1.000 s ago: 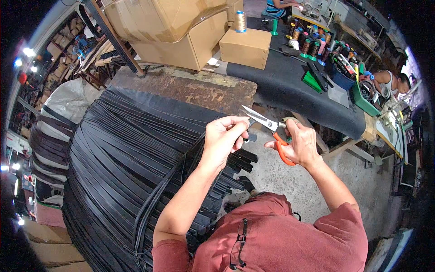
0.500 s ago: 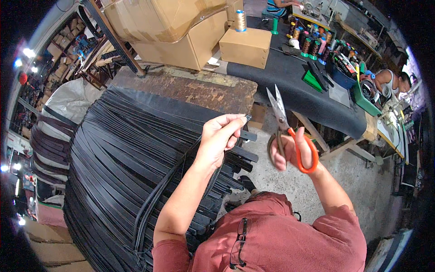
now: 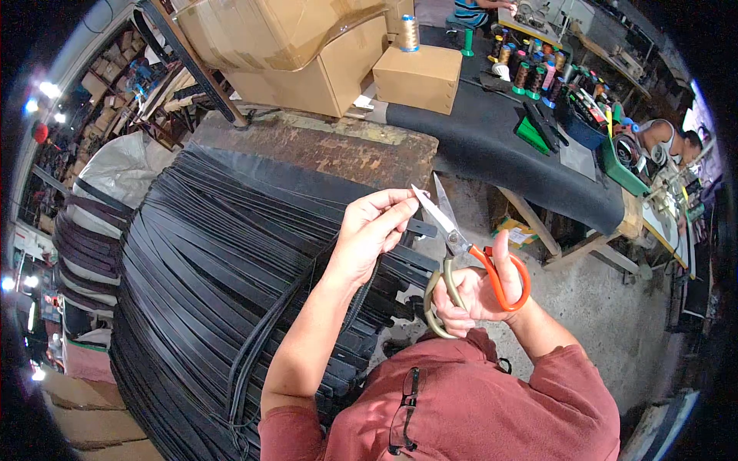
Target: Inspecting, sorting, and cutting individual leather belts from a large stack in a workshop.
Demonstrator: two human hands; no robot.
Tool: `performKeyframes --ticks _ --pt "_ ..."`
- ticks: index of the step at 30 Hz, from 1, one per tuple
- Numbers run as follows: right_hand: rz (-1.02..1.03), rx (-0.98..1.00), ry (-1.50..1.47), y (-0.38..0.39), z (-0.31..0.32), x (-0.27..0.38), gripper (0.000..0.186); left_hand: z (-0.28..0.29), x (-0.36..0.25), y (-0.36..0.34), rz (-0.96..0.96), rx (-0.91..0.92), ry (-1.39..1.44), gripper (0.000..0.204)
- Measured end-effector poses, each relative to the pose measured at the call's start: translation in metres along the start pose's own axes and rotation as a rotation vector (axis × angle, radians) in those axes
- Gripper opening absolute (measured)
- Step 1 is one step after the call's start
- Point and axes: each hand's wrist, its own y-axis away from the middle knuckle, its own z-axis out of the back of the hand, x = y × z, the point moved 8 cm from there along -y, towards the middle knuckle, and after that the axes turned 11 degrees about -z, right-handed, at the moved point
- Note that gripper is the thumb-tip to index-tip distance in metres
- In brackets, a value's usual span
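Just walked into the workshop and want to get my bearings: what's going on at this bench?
A person in a red shirt stands over a big stack of black straps. The left hand pinches the end of one strap up near the open blades of a pair of scissors with one orange handle, held in the right hand. Cardboard boxes and thread spools sit on the tables behind.

We see scissors [image 3: 461, 246] with bright, smooth metal blades and handle loops of differing finish: one glossy orange plastic, the other dull brass-toned metal. The black straps [image 3: 223, 284] piled beneath look like smooth leather with a faint sheen. The wooden worktop [image 3: 330, 150] is rough and worn; the boxes [image 3: 307, 54] are matt brown cardboard.
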Motion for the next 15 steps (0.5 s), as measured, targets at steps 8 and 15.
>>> performKeyframes --ticks 8,15 --pt "-0.061 -0.14 0.052 0.002 0.011 0.0 0.113 -0.005 -0.003 -0.001 -0.028 0.059 -0.03 0.02" --pt "-0.035 -0.181 0.096 0.002 0.011 0.003 0.111 -0.005 -0.004 0.0 -0.019 0.068 -0.079 0.02"
